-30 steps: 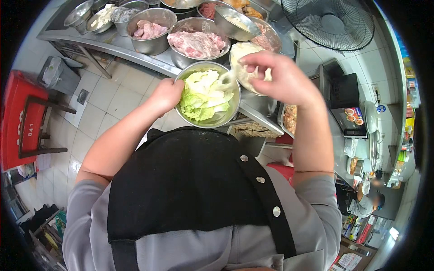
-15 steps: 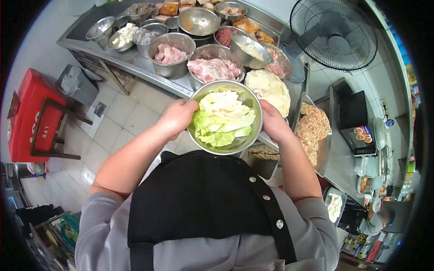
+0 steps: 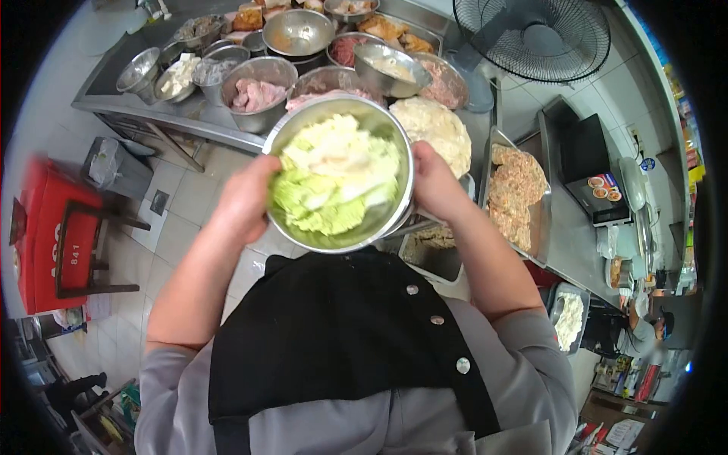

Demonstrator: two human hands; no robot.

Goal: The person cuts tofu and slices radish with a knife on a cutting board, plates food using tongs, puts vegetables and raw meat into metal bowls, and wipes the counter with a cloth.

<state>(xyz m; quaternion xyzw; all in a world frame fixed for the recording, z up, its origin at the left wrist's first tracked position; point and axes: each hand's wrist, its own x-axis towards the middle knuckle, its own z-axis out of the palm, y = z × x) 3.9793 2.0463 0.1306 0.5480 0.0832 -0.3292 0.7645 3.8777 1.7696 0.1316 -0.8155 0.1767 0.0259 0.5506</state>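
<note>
A round steel bowl (image 3: pixel 381 218) is held up in front of my chest, above the black apron (image 3: pixel 326 341). Loose pale-green leaves that look like napa cabbage (image 3: pixel 322 199) fill much of it. My left hand (image 3: pixel 246 196) is closed on the bowl's left rim, slightly blurred. On the opposite side, my right hand (image 3: pixel 438 180) grips the right rim, its fingers partly hidden behind the bowl. Just beyond the bowl, a large piece of raw meat (image 3: pixel 334 79) in another bowl is partly covered. Close to my right hand lies a pale doughy mound (image 3: pixel 436 129).
The steel counter (image 3: pixel 205 121) ahead carries several bowls, including one of raw meat pieces (image 3: pixel 256 95). At right are a tray of minced mixture (image 3: pixel 518 189), a fan (image 3: pixel 538 38) and a microwave (image 3: pixel 588 163). A red box (image 3: pixel 57 235) and a bin (image 3: pixel 121 167) stand left. Another person (image 3: pixel 641 337) is far right.
The bowl of leaves has shifted left in view and looks larger, nearer the camera. Both hands moved with it and kept their hold. The whole view has also shifted slightly.
</note>
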